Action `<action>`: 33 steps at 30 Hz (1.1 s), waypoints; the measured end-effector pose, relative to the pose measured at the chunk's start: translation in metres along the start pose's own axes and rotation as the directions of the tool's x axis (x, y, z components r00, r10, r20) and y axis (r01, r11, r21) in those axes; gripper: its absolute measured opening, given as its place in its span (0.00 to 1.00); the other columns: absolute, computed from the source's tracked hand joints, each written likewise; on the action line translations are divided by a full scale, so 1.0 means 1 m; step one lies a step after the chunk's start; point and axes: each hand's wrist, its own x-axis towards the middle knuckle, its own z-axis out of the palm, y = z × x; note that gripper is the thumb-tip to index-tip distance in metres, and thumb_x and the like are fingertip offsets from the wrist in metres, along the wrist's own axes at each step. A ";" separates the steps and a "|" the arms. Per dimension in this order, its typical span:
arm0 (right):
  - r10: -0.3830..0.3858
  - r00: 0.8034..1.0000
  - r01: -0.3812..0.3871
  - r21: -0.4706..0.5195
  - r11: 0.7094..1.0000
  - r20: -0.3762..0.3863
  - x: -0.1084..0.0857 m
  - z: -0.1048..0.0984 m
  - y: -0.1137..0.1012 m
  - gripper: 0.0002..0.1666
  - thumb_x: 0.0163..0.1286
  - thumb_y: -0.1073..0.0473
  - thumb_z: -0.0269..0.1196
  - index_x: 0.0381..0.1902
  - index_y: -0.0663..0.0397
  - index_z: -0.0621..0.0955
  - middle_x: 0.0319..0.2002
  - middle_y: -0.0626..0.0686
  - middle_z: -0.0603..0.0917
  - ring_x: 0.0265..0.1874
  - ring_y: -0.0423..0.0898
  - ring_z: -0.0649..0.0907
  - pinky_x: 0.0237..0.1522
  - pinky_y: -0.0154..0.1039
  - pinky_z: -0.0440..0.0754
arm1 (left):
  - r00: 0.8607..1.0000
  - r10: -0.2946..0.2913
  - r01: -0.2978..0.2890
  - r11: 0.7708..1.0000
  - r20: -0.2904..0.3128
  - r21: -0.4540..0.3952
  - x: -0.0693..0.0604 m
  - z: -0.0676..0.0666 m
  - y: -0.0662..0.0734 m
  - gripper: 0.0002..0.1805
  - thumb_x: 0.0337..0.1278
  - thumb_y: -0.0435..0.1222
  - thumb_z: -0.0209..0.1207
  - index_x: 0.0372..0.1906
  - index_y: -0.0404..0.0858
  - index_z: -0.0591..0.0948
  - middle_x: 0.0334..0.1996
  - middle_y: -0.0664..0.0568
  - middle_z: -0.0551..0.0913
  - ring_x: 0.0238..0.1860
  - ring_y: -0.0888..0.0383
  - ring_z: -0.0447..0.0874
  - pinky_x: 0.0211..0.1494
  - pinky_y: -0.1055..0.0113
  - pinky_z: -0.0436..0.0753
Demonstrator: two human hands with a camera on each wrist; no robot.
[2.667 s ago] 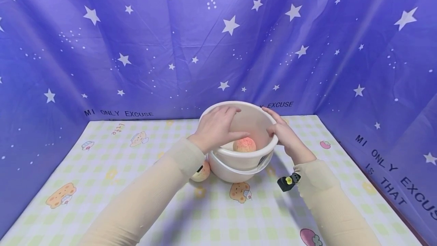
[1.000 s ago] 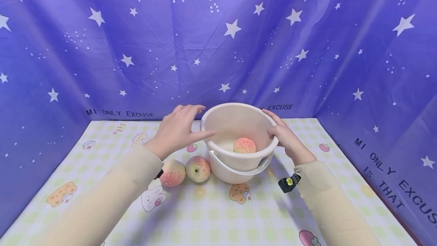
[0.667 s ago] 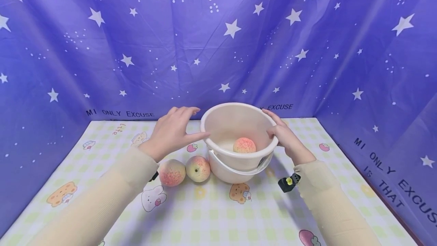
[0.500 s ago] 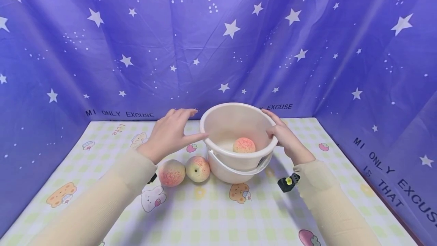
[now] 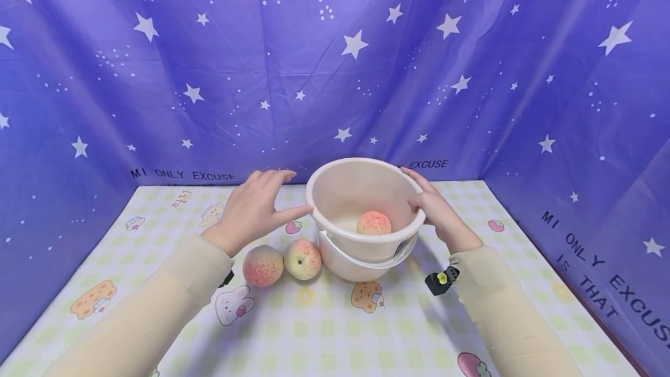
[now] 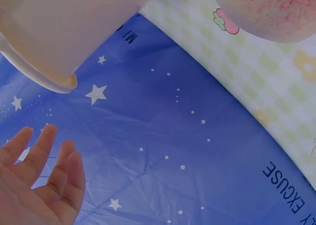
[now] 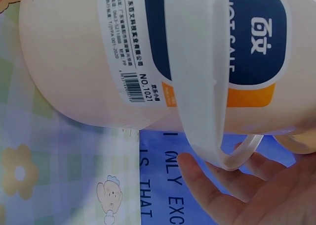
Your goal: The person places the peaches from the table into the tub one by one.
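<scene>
A white plastic bucket (image 5: 342,252) stands on the table with one pink-and-yellow peach (image 5: 374,223) inside. My right hand (image 5: 438,208) grips its right rim, thumb inside and fingers outside. The right wrist view shows the bucket's label (image 7: 131,52), its white handle (image 7: 200,86) hanging down the side, and the right hand (image 7: 266,195) near it. Left of the bucket, my left hand (image 5: 252,207) hovers with fingers spread and holds nothing; its thumb tip is close to the rim. Below it lie two peaches, one redder (image 5: 263,266) and one paler (image 5: 303,259), the paler beside the bucket.
A checked tablecloth (image 5: 293,336) with cartoon prints covers the table. Purple curtains (image 5: 235,63) with white stars enclose the back and sides, close behind the bucket. A small black piece with a yellow flower (image 5: 442,279) sits at the right wrist.
My left hand has moved from over the bucket's mouth out to the left, bringing both peaches on the table into full view. The right hand and bucket have stayed in place.
</scene>
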 end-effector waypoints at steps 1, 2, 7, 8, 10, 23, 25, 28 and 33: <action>0.000 1.000 0.000 0.000 1.000 0.000 0.000 0.000 0.000 0.58 0.48 0.70 0.46 0.79 0.35 0.51 0.73 0.63 0.58 0.49 0.56 0.75 0.35 0.38 0.77 | 1.000 0.004 -0.004 1.000 -0.003 0.001 -0.001 0.000 -0.001 0.42 0.51 0.64 0.64 0.63 0.39 0.76 0.58 0.47 0.82 0.52 0.47 0.78 0.45 0.51 0.82; 0.001 1.000 -0.001 0.002 1.000 -0.001 0.000 0.000 0.000 0.58 0.48 0.70 0.47 0.79 0.35 0.51 0.73 0.63 0.58 0.48 0.55 0.75 0.35 0.38 0.77 | 1.000 0.005 -0.005 1.000 -0.006 0.001 -0.001 0.001 -0.001 0.42 0.51 0.64 0.63 0.63 0.39 0.76 0.58 0.47 0.82 0.52 0.46 0.78 0.45 0.50 0.82; 0.004 1.000 -0.004 -0.002 1.000 -0.001 0.000 0.000 0.000 0.58 0.47 0.70 0.46 0.79 0.35 0.51 0.73 0.63 0.58 0.47 0.54 0.76 0.35 0.38 0.77 | 1.000 -0.001 0.001 1.000 -0.007 -0.001 -0.004 0.002 -0.004 0.41 0.52 0.64 0.63 0.63 0.39 0.76 0.57 0.48 0.82 0.51 0.47 0.78 0.44 0.50 0.82; 0.003 1.000 -0.003 -0.003 1.000 -0.001 0.000 0.000 0.000 0.58 0.47 0.70 0.46 0.79 0.35 0.51 0.73 0.63 0.58 0.46 0.54 0.76 0.35 0.38 0.77 | 1.000 -0.003 0.003 1.000 -0.007 -0.002 -0.005 0.002 -0.004 0.41 0.52 0.64 0.63 0.63 0.39 0.76 0.58 0.48 0.82 0.51 0.47 0.78 0.44 0.51 0.82; 0.001 1.000 -0.001 -0.006 1.000 -0.002 -0.001 0.000 0.001 0.58 0.47 0.70 0.46 0.79 0.35 0.51 0.73 0.63 0.58 0.46 0.54 0.76 0.34 0.38 0.77 | 1.000 -0.005 0.005 1.000 -0.011 -0.005 -0.006 0.002 -0.005 0.42 0.51 0.64 0.63 0.63 0.39 0.76 0.58 0.47 0.82 0.50 0.48 0.78 0.43 0.51 0.82; 0.001 1.000 -0.001 -0.002 1.000 -0.003 -0.001 0.000 0.001 0.59 0.47 0.70 0.46 0.79 0.34 0.51 0.73 0.63 0.58 0.48 0.55 0.75 0.35 0.38 0.76 | 0.998 0.026 -0.025 1.000 -0.050 0.006 -0.014 0.010 -0.009 0.41 0.48 0.63 0.66 0.60 0.38 0.78 0.53 0.47 0.85 0.45 0.49 0.78 0.37 0.54 0.81; 0.001 1.000 -0.001 -0.004 1.000 -0.004 -0.001 0.000 0.001 0.59 0.47 0.70 0.46 0.79 0.34 0.51 0.74 0.63 0.58 0.49 0.56 0.75 0.35 0.38 0.76 | 0.998 0.030 -0.030 1.000 -0.054 0.010 -0.015 0.010 -0.010 0.41 0.48 0.63 0.66 0.60 0.38 0.78 0.52 0.47 0.85 0.43 0.49 0.78 0.35 0.55 0.81; 0.001 1.000 -0.001 -0.006 1.000 -0.005 -0.001 0.000 0.001 0.58 0.47 0.70 0.46 0.79 0.34 0.51 0.74 0.63 0.58 0.48 0.56 0.75 0.35 0.38 0.77 | 0.998 0.030 -0.030 0.999 -0.054 0.012 -0.016 0.011 -0.010 0.41 0.48 0.64 0.65 0.60 0.39 0.78 0.52 0.47 0.85 0.43 0.49 0.78 0.34 0.55 0.80; 0.002 1.000 -0.002 -0.003 1.000 -0.005 -0.001 0.000 0.001 0.58 0.47 0.70 0.46 0.79 0.34 0.51 0.73 0.63 0.58 0.49 0.56 0.75 0.34 0.38 0.77 | 0.999 0.020 -0.019 1.000 -0.037 0.018 -0.018 0.013 -0.012 0.41 0.49 0.65 0.64 0.60 0.39 0.78 0.52 0.47 0.85 0.44 0.49 0.79 0.36 0.54 0.81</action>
